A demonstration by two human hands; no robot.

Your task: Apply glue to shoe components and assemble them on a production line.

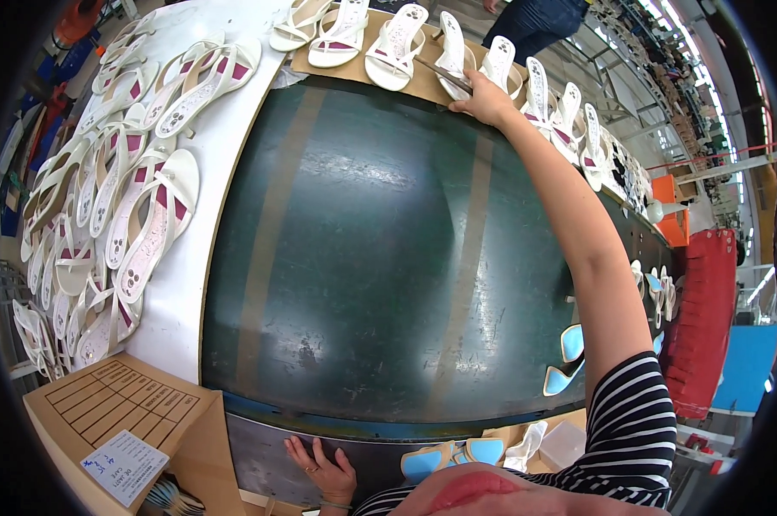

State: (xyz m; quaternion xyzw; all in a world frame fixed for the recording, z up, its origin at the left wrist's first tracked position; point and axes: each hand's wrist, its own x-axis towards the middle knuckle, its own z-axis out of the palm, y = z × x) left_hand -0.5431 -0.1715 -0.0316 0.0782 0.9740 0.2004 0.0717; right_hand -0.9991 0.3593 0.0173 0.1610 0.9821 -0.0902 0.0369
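Striped sleeve, right hand at sandal (touching, apparently)

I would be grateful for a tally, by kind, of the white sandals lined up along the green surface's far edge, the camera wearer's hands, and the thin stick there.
White sandals: 8
Hands, left hand and right hand: 2
Thin stick: 1
Total: 11

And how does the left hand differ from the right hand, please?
The left hand rests on the grey ledge near the body, while the right hand reaches to the far row of white sandals. The left hand shows nothing in its grasp, fingers slightly apart; the right hand holds a thin brown stick. Both hands are ungloved.
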